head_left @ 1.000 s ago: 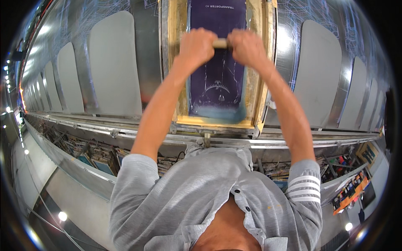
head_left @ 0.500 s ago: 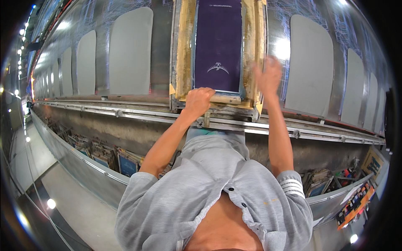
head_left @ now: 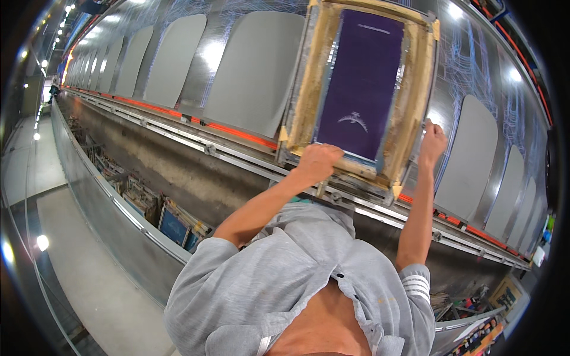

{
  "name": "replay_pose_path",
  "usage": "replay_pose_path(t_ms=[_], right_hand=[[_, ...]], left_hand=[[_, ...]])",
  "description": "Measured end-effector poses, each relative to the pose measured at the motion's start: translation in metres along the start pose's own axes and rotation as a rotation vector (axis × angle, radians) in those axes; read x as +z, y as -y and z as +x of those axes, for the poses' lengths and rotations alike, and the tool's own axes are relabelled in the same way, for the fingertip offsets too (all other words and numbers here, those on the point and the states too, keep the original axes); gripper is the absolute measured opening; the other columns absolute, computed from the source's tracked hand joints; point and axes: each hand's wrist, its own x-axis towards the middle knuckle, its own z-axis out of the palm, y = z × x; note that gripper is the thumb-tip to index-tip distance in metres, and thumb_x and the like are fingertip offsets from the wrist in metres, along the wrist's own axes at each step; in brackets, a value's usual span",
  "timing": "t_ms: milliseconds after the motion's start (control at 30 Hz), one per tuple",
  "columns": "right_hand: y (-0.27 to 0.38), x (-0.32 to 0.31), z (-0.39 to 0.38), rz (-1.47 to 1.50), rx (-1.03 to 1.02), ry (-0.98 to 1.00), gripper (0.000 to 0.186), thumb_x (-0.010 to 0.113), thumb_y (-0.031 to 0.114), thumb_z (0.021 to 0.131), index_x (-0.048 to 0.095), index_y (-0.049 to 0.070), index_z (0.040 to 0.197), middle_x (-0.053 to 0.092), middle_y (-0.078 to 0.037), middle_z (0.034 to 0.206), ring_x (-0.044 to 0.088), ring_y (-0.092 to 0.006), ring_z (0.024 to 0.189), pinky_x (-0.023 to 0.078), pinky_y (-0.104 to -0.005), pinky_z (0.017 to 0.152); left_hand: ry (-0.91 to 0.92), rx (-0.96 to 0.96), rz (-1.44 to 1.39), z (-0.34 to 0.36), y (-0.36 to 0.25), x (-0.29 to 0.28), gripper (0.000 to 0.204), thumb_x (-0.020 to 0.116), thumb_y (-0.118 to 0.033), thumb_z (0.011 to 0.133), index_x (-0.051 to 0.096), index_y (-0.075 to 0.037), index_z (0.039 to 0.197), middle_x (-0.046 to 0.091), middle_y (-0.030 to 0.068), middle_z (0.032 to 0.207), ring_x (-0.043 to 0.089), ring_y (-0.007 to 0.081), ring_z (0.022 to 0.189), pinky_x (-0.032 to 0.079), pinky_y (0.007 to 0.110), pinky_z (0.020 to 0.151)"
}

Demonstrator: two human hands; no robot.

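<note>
A screen printing frame [head_left: 301,89] with yellowish taped sides and a dark purple mesh [head_left: 362,77] lies on the long metal table. Pale line designs show at both ends of the mesh. My left hand [head_left: 320,161] is closed on the frame's near end, by a wooden bar [head_left: 358,172], with its fingertips hidden from above. Just beside the frame's right edge is my right hand [head_left: 434,142], its fingers curled in; whether they grip the edge or a small thing is hidden.
Grey flat panels with rounded far ends lie in a row to the left [head_left: 255,71] and right [head_left: 469,154]. A metal rail [head_left: 237,155] runs along the table's near edge. Below it, a trough holds stacked frames [head_left: 178,219].
The view has turned, so the frame now appears farther right and tilted. My right hand, blurred with fingers apart before, is now curled beside the frame's edge. My left hand stays on the near end.
</note>
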Motion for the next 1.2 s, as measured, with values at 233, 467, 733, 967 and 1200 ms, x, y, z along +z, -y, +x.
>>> replay_pose_path(t_ms=[233,467,733,967,1200], right_hand=[[0.084,0.189,-0.102,0.215,-0.061,-0.063,0.030,0.065,0.026,0.095,0.071,-0.003,0.089,0.070,-0.017,0.076,0.061,-0.0220,0.069,0.048,-0.0409,0.068],[0.132,0.235,-0.136,0.146,0.058,-0.003,0.036,0.065,0.032,0.091,0.070,-0.004,0.085,0.067,-0.025,0.076,0.065,-0.0403,0.070,0.049,-0.0452,0.067],[0.129,0.271,-0.143,0.050,0.026,-0.048,0.033,0.065,0.030,0.090,0.071,-0.002,0.088,0.067,-0.023,0.079,0.065,-0.0366,0.073,0.049,-0.0450,0.070],[0.124,0.275,-0.135,-0.097,0.006,-0.003,0.034,0.061,0.034,0.092,0.074,0.002,0.094,0.071,-0.022,0.097,0.067,-0.0436,0.092,0.051,-0.0484,0.082],[0.157,0.266,-0.146,-0.182,0.159,0.052,0.038,0.056,0.035,0.095,0.073,0.003,0.107,0.071,-0.021,0.107,0.064,-0.0424,0.103,0.049,-0.0491,0.089]], left_hand=[[-0.031,0.039,0.096,-0.062,0.177,-0.111,0.037,0.062,0.000,0.070,0.073,-0.004,0.105,0.075,0.0132,0.106,0.071,0.0315,0.098,0.057,0.044,0.082],[0.110,-0.067,0.167,-0.078,0.227,-0.168,0.042,0.061,0.002,0.071,0.074,-0.009,0.109,0.074,0.0096,0.110,0.070,0.0309,0.103,0.057,0.044,0.084],[0.076,0.012,0.111,-0.088,0.252,-0.173,0.039,0.061,0.001,0.071,0.075,-0.009,0.107,0.075,0.0121,0.105,0.071,0.0332,0.095,0.056,0.045,0.078],[0.092,0.036,0.132,-0.117,0.265,-0.150,0.034,0.063,-0.001,0.071,0.072,-0.006,0.103,0.074,0.0144,0.104,0.071,0.0332,0.094,0.056,0.043,0.076],[-0.060,0.066,0.209,-0.035,0.284,-0.155,0.043,0.059,0.004,0.070,0.070,-0.005,0.110,0.073,0.0125,0.109,0.069,0.0319,0.097,0.055,0.043,0.084]])
